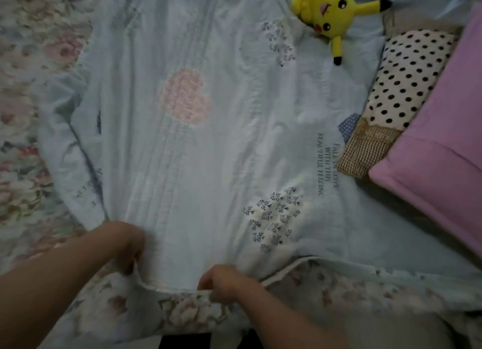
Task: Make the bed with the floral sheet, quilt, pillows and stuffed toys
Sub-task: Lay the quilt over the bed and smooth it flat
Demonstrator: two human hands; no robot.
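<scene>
The quilt fills the middle of the frame over the floral sheet; the left hand and right hand each curl round its near hem at the bottom. It looks soft, light and limp, best held by hem or corners. A yellow toy, dotted pillow and pink pillow lie at the right.

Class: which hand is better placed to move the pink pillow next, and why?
Probably the right hand: it grips the quilt edge nearer the pink pillow, lying at the right; the left hand is farther.
</scene>
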